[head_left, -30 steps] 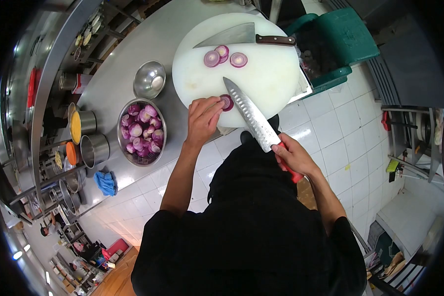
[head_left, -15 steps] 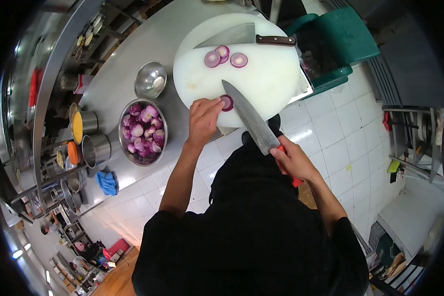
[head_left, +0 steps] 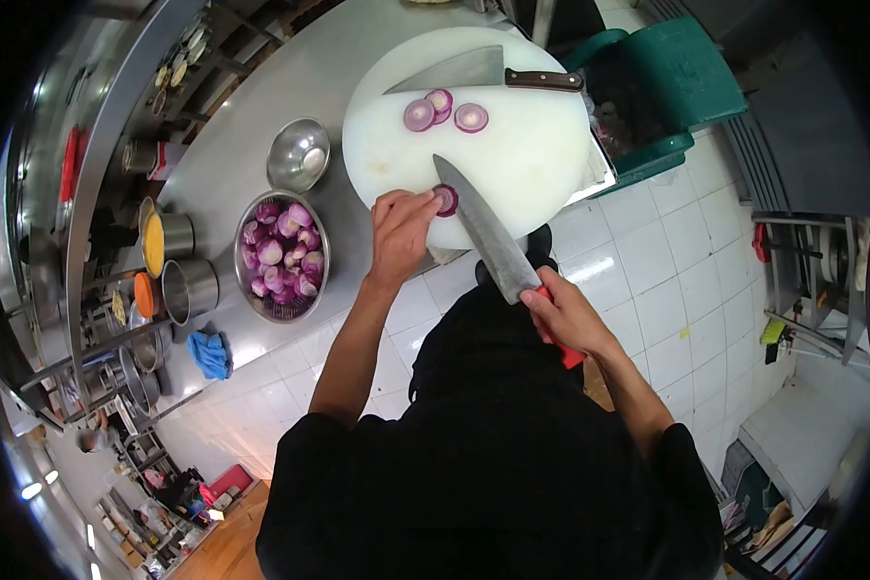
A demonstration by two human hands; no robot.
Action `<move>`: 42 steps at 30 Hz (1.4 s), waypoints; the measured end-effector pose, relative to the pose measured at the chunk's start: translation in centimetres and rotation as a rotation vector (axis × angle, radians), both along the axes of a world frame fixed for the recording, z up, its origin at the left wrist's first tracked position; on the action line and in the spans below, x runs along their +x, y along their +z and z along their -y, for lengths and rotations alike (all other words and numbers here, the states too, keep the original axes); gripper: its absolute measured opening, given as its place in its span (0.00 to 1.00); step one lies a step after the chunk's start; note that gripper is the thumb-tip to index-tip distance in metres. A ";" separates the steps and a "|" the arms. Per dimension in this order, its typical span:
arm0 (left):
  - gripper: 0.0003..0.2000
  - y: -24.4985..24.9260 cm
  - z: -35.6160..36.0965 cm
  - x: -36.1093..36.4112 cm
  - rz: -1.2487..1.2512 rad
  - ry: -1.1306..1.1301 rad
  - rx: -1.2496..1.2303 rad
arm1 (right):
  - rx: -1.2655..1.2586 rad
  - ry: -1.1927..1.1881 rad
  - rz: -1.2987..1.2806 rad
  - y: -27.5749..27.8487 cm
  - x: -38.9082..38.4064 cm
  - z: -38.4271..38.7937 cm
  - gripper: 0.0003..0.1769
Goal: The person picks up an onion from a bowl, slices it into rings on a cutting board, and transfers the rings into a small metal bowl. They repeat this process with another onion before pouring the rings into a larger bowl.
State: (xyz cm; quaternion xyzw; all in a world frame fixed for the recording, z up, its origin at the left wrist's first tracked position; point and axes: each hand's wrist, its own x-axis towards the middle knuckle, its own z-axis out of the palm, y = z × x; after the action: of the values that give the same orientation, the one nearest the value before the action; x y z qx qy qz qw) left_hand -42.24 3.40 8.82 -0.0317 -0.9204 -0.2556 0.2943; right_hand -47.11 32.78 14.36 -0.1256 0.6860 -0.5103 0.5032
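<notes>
My left hand point(head_left: 399, 230) is at the near left edge of a round white cutting board point(head_left: 536, 159), its fingers closed on a cut red onion point(head_left: 447, 200). In my right hand point(head_left: 567, 317) is a large kitchen knife point(head_left: 490, 240) with a red handle. Its blade slants across the near part of the board, right beside the onion, with the tip pointing away from me. Several onion slices point(head_left: 420, 115) lie farther back on the board. Behind them rests a second knife point(head_left: 466, 70) with a dark wooden handle.
Left of the board, a colander point(head_left: 326, 275) holds peeled red onions point(head_left: 280, 253), and a metal bowl point(head_left: 300, 155) stands behind it. A blue cloth point(head_left: 208, 356) and metal pots point(head_left: 189, 290) are farther left. A green bin point(head_left: 681, 82) stands at the right.
The knife's red handle and my right hand have shifted slightly left. My left hand stays on the onion; the board and slices look the same.
</notes>
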 end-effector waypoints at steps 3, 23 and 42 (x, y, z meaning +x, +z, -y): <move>0.14 -0.3 -0.5 -0.1 -0.019 0.035 0.014 | -0.032 -0.023 -0.022 -0.9 -0.1 1.0 0.15; 0.15 0.9 1.9 -1.2 0.031 -0.150 0.055 | 0.063 0.059 -0.103 0.5 -1.9 -0.1 0.15; 0.14 1.3 1.4 -1.7 0.035 -0.117 0.038 | 0.021 -0.030 -0.168 -0.9 0.5 1.4 0.17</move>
State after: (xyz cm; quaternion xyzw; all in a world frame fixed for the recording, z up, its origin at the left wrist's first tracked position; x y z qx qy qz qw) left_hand -43.93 2.02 10.12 -0.0755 -0.9170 -0.2904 0.2630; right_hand -46.64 31.42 13.48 -0.1522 0.7330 -0.4981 0.4375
